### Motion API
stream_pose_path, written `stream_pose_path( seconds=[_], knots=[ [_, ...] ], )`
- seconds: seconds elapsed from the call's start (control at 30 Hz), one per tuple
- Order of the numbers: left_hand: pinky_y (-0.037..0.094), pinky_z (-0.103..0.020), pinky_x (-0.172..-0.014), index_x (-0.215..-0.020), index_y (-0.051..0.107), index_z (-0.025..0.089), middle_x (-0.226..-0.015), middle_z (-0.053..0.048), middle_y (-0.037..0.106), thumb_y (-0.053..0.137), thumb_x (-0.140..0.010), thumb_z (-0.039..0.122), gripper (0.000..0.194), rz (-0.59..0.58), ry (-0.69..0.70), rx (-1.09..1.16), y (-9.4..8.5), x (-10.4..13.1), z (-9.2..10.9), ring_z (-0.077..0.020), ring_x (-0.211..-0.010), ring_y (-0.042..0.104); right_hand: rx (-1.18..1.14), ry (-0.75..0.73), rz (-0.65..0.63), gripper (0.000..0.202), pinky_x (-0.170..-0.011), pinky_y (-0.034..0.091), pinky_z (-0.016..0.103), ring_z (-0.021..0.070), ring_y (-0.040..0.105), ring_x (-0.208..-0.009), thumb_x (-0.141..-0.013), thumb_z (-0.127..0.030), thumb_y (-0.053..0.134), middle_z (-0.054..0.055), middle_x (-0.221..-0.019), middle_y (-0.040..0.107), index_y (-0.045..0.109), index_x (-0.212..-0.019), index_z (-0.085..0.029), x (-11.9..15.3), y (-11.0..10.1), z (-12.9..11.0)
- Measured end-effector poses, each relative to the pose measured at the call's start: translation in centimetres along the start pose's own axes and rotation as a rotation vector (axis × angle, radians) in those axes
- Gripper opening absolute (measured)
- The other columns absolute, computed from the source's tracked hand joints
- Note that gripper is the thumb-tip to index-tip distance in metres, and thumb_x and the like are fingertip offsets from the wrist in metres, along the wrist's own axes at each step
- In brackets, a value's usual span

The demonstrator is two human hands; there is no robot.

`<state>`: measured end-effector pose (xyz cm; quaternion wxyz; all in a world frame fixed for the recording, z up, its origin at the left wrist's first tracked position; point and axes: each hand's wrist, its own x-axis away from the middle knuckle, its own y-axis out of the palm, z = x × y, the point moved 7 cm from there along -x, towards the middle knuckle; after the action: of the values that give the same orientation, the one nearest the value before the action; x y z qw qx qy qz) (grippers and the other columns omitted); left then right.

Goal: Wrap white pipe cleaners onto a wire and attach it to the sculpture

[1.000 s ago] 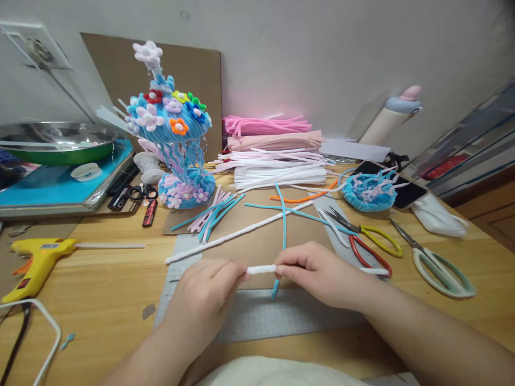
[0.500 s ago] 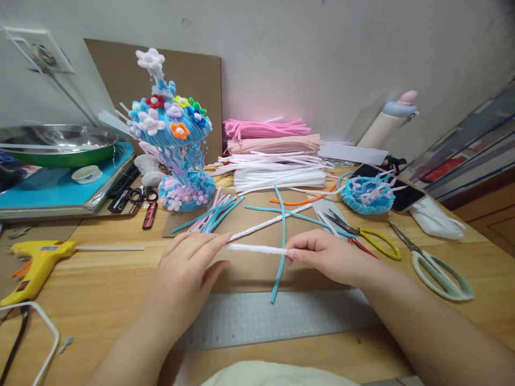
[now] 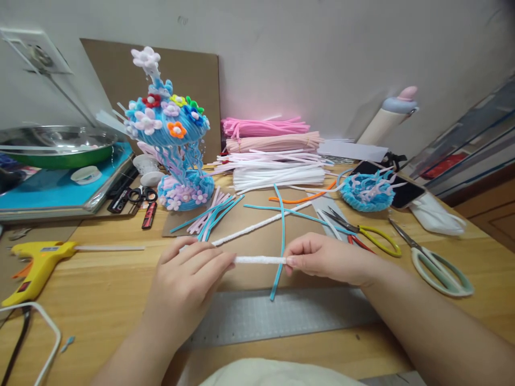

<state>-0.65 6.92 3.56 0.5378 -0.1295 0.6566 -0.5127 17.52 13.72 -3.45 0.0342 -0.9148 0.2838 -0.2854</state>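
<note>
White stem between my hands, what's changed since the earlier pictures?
Your left hand pinched it, opened, and now has its fingers over the white stem again, thumb hidden. It's farther left than at first and your right hand slightly farther right, so more stem shows. The right hand stayed pinching. The glue gun stayed put.

We see a pale, plain wall [image 3: 306,48] rising behind a wooden table [image 3: 116,284] with light, yellowish grain. A white wall socket [image 3: 38,52] sits at the upper left, a plug in it. On the right we make out slanting, glossy panels [image 3: 475,139], perhaps glass, above a brown wooden panel [image 3: 493,214]. Soft light falls across the wall, dimmer towards the upper right corner.
</note>
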Motion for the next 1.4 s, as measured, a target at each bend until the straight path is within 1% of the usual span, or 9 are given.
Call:
stream_pose_path(
  seconds=[0.2,0.4,0.6,0.73,0.87,1.0,1.13,1.23,1.4],
  knots=[
    [0.039,-0.033,-0.078,-0.086,0.063,0.021,-0.079,-0.001,0.071,0.05,-0.087,0.014,0.015,-0.106,-0.087,0.009,1.1,0.3,-0.3,-0.0158,-0.074,0.061,0.163,-0.05,0.102,0.027,-0.048,0.023,0.022,0.0087,0.031,-0.05,-0.085,-0.037,0.05,-0.005,-0.055,0.04,0.064,-0.078,-0.015,-0.1,0.3,-0.4],
    [0.039,-0.032,-0.073,-0.082,0.063,0.019,-0.07,0.0,0.068,0.047,-0.09,0.019,0.017,-0.166,-0.143,0.136,2.1,0.5,-1.0,-0.0151,-0.065,0.057,0.626,-0.197,0.363,0.027,-0.054,0.026,0.023,0.0115,0.044,-0.057,-0.091,-0.029,0.044,-0.003,-0.059,0.052,0.058,-0.07,-0.019,1.1,0.0,-2.7],
    [0.038,-0.028,-0.061,-0.075,0.066,0.023,-0.064,0.002,0.065,0.053,-0.086,0.029,0.018,-0.385,-0.478,0.283,3.9,1.5,-2.8,-0.0175,-0.065,0.057,0.955,-0.363,0.344,0.018,-0.057,0.026,0.025,0.0129,0.054,-0.066,-0.085,-0.011,0.045,-0.001,-0.071,0.062,0.058,-0.079,-0.021,2.3,0.0,-3.8],
    [0.039,-0.025,-0.057,-0.073,0.062,0.02,-0.063,0.001,0.064,0.048,-0.087,0.036,0.026,-0.511,-0.719,0.592,5.1,2.6,-2.7,-0.0157,-0.061,0.059,1.153,-0.505,0.447,0.021,-0.058,0.024,0.028,0.014,0.05,-0.066,-0.09,-0.014,0.042,0.0,-0.069,0.058,0.061,-0.086,-0.021,3.4,-0.8,-4.6],
    [0.04,-0.025,-0.056,-0.071,0.056,0.017,-0.066,-0.001,0.066,0.051,-0.084,0.041,0.028,-0.636,-0.89,1.009,6.6,3.7,-1.2,-0.013,-0.054,0.058,1.296,-0.719,0.586,0.023,-0.061,0.024,0.03,0.0152,0.042,-0.064,-0.094,-0.018,0.041,0.001,-0.065,0.054,0.063,-0.095,-0.023,5.1,-0.9,-6.2],
    [0.036,-0.022,-0.05,-0.072,0.051,0.016,-0.063,-0.002,0.067,0.06,-0.077,0.045,0.03,-0.767,-0.961,1.301,7.6,4.5,0.6,-0.0121,-0.05,0.06,1.386,-0.86,0.661,0.025,-0.072,0.03,0.032,0.0153,0.043,-0.067,-0.096,-0.02,0.038,0.0,-0.067,0.055,0.062,-0.1,-0.023,6.8,-0.9,-7.2],
    [0.037,-0.02,-0.049,-0.072,0.052,0.015,-0.058,-0.001,0.065,0.062,-0.074,0.046,0.033,-0.754,-0.991,1.384,7.9,4.5,1.2,-0.0104,-0.048,0.059,1.431,-0.904,0.672,0.022,-0.079,0.032,0.033,0.0144,0.048,-0.071,-0.096,-0.019,0.04,0.0,-0.068,0.057,0.061,-0.099,-0.024,7.6,-1.5,-7.5],
    [0.029,-0.018,-0.04,-0.073,0.05,0.016,-0.055,0.001,0.06,0.063,-0.073,0.047,0.033,-0.767,-1.025,1.552,8.0,4.5,2.2,-0.0073,-0.039,0.049,1.42,-0.942,0.664,0.022,-0.081,0.033,0.034,0.0147,0.05,-0.073,-0.096,-0.019,0.04,0.0,-0.069,0.058,0.061,-0.097,-0.024,7.7,-1.9,-8.1],
    [0.006,-0.02,-0.04,-0.071,0.046,0.017,-0.05,0.009,0.037,0.067,-0.069,0.043,0.034,-0.739,-1.167,1.788,8.2,4.6,2.9,-0.0022,-0.039,0.016,1.454,-0.988,0.661,0.02,-0.08,0.033,0.034,0.0141,0.051,-0.073,-0.095,-0.017,0.041,0.0,-0.071,0.06,0.06,-0.099,-0.023,7.4,-2.0,-8.9]
  ],
)
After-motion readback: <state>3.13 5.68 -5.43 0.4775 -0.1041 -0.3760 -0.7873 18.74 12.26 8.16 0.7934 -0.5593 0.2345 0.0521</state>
